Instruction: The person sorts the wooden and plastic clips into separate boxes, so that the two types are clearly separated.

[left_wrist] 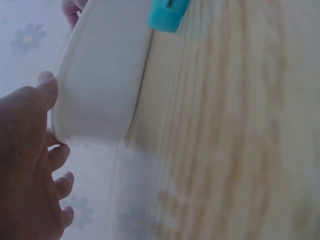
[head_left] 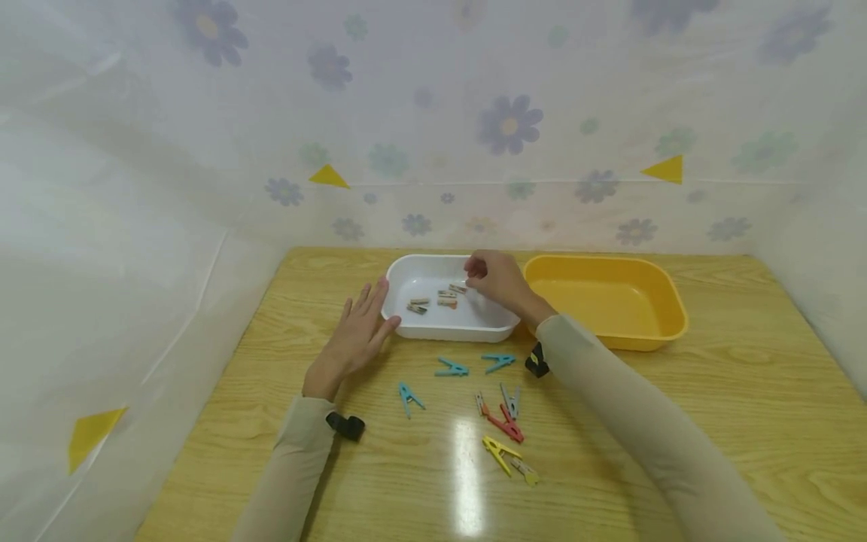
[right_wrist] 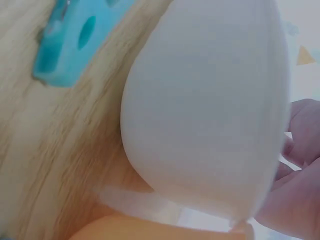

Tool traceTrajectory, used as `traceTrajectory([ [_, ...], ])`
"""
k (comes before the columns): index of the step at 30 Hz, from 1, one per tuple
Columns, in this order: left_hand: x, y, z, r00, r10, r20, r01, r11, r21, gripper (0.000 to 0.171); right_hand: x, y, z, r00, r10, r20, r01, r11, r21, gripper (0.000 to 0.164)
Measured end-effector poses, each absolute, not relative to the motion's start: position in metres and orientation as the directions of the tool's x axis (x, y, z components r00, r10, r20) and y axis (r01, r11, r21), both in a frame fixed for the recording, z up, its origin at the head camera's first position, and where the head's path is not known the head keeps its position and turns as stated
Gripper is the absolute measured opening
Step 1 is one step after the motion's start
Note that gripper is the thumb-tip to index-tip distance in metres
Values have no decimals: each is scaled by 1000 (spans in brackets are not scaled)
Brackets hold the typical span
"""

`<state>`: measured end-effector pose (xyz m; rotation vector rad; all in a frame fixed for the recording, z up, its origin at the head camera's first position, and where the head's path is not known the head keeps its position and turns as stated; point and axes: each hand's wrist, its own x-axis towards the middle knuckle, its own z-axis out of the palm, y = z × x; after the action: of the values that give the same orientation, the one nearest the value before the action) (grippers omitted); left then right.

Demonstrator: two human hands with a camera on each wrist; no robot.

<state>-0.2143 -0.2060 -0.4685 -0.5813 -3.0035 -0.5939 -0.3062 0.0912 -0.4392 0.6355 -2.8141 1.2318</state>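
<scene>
The white tray (head_left: 460,331) holds several small wooden clothespins (head_left: 420,302). At its left end is my left hand (head_left: 355,331), fingers stretched out along the side; in the left wrist view its thumb (left_wrist: 47,87) rests at the rim. Over the tray's right part, my right hand (head_left: 497,282) has loosely bent fingers with a gap at the thumb, and no clothespin shows there. A wooden clothespin (head_left: 457,288) lies just beneath its fingertips. In the right wrist view the tray wall (right_wrist: 200,110) partly hides those fingers.
A yellow tray (head_left: 667,339) stands right of the white one, under my right forearm. On the table in front lie blue clothespins (head_left: 452,368), a grey one (head_left: 511,400), a red one (head_left: 506,425), a yellow one (head_left: 500,453) and wooden ones with coloured ends (head_left: 524,471).
</scene>
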Motion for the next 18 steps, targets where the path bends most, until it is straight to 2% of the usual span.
traceTrajectory([
  [18,-215,-213,-466,-928,362,88,367,853,372,75,-248,122,-425,-905,-367,215,-387,498,-776,16],
])
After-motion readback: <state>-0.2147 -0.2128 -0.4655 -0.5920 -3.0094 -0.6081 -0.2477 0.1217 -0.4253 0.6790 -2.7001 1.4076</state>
